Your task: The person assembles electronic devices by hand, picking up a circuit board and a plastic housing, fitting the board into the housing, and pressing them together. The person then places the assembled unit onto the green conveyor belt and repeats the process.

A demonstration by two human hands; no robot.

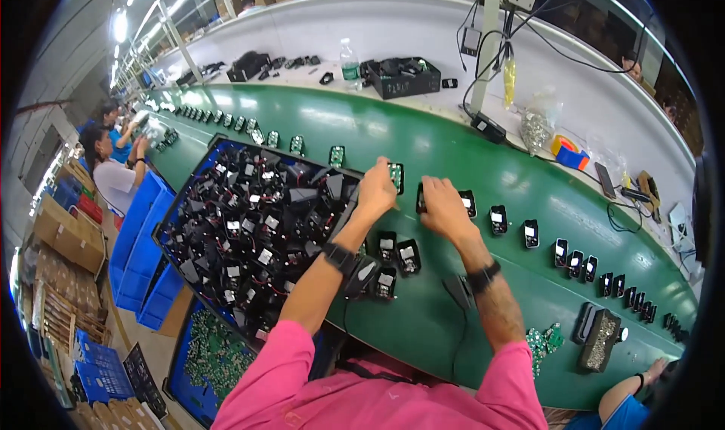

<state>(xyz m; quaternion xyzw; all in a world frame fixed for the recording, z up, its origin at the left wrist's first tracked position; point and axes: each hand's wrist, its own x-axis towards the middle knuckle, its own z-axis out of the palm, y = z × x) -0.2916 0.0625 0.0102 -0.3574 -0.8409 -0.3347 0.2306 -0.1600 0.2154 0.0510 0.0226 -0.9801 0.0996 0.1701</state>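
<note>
Across the green work surface, my left hand [375,196] has its fingers closed at the side of a small black housing with a green circuit board [396,176] in it. To the right of it, my right hand [445,209] curls over another black housing [421,199], which its fingers mostly cover. Just beyond that hand lies an open housing with a pale inside [468,202]. Between my forearms a few open black housings [408,256] sit together, near a dark handheld tool [362,275] by my left wrist.
A big tray heaped with black housings and wires [249,234] lies at left. Units stand in a row along the green conveyor [513,279]. Loose green boards [545,347] and a box of small metal parts [602,341] are at right. Co-workers [113,166] stand far left.
</note>
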